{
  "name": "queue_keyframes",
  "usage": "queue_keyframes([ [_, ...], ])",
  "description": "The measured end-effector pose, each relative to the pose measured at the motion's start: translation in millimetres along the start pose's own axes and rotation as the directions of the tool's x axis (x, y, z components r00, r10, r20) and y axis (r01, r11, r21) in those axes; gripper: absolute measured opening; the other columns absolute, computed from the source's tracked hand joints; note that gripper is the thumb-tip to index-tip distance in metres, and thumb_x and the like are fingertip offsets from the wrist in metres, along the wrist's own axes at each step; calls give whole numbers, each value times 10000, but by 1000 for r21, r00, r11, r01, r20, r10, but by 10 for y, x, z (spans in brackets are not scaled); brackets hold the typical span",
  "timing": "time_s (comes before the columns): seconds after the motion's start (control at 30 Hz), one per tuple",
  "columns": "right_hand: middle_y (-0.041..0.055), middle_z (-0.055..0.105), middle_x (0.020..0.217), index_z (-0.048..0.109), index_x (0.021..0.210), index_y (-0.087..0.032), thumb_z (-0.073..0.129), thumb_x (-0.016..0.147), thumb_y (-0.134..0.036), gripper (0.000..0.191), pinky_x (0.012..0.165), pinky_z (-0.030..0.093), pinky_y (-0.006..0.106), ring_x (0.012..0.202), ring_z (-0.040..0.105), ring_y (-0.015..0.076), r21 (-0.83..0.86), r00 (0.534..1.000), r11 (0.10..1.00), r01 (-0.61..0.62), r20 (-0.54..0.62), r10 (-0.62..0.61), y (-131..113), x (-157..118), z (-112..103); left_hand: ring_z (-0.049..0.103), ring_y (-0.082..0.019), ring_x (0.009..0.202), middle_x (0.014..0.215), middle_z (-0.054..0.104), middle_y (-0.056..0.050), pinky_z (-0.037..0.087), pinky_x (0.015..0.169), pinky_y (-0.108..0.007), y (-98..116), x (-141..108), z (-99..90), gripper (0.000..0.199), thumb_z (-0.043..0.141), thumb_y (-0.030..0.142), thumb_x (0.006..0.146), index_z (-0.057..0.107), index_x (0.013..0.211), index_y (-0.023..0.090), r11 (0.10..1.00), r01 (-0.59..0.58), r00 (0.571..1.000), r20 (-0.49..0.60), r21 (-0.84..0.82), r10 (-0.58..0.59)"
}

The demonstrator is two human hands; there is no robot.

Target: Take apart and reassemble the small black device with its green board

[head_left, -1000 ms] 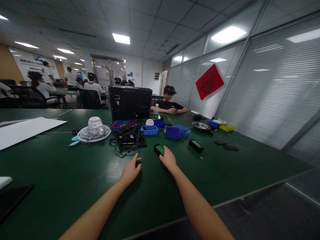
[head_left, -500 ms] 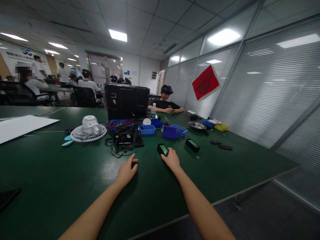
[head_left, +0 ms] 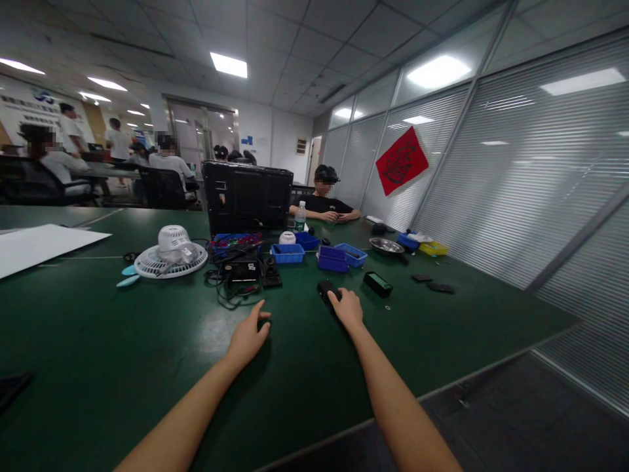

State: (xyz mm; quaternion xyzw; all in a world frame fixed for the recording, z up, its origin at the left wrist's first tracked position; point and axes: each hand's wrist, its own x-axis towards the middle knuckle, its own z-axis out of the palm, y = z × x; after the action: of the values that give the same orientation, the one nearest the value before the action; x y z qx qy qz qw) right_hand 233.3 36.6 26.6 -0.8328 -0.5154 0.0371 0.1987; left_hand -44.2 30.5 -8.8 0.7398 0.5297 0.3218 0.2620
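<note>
Closest in, a bare left hand (head_left: 249, 335) lies low at the green counter (head_left: 295, 387), palm inward, open, its fingers loosely bent and spread; whether it touches the surface I cannot tell. Level with it and further right, a bare right hand (head_left: 348, 309) grips the near end of a small black oblong box (head_left: 325, 292), thumb on the left side, with the box's far end pointing away from the person.

Just past the right hand sits a thin pale ring (head_left: 388, 307), and a little beyond that a second black oblong box (head_left: 378, 284) with a green upper face. Two flat dark rectangular pieces (head_left: 441, 288) lie to the right of it.

Further back on the left, a black power unit with pale labels (head_left: 240, 269) rests among tangled dark cables, near a round white plastic fan part (head_left: 171, 252) and pale blue blades (head_left: 128, 276). Behind the gripped box stand blue plastic trays (head_left: 287, 254); to their right is a shiny round metal bowl (head_left: 386, 246), then a yellow plastic tray (head_left: 434, 248).

Farther still come a clear bottle with a green label (head_left: 300, 217), a large black rectangular panel (head_left: 248, 196) and a seated person in a black shirt (head_left: 324, 204). A red square sheet (head_left: 401, 161) hangs on the blinds-lined partition beyond.
</note>
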Motion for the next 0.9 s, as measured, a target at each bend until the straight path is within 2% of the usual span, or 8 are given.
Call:
queue_keyframes([
  [0.17,127,534,1137,463,1238,-148,472,760,-512,602,857,369,321,1052,469,257,-1,997,998,67,-35,-67,-4,-19,44,569,-172,997,1113,615,-39,395,875,-288,26,-15,-21,568,473,232,782,291,1319,191,1000,11,1000,11,-5,-11],
  [0.27,119,562,1115,492,1204,-142,486,753,-482,565,846,380,301,1032,498,242,63,997,996,71,-35,-68,13,5,54,568,-174,1000,1116,614,-35,395,879,-290,22,-21,-22,565,469,238,783,291,1319,196,1000,9,1000,9,-4,-9],
  [0.5,99,641,999,602,1050,-153,407,800,-482,458,728,425,269,918,588,214,270,993,955,-120,45,112,152,163,39,575,-184,992,1118,613,-47,408,861,-301,1,-10,-3,581,466,240,782,275,1329,185,1000,-3,1000,8,6,3],
  [0.73,121,647,971,651,976,-149,344,839,-446,448,705,415,268,889,596,221,213,987,964,-159,35,156,303,268,14,578,-176,987,1116,616,-42,404,872,-301,28,-23,-17,577,466,237,783,278,1326,192,1000,-2,1000,12,6,1],
  [0.9,144,644,961,649,966,-129,237,874,-468,542,723,408,274,885,593,221,227,987,960,-162,23,161,348,303,1,575,-187,988,1106,620,-55,402,877,-314,35,-23,-20,583,465,225,778,277,1326,161,1000,-8,1000,14,9,8],
])
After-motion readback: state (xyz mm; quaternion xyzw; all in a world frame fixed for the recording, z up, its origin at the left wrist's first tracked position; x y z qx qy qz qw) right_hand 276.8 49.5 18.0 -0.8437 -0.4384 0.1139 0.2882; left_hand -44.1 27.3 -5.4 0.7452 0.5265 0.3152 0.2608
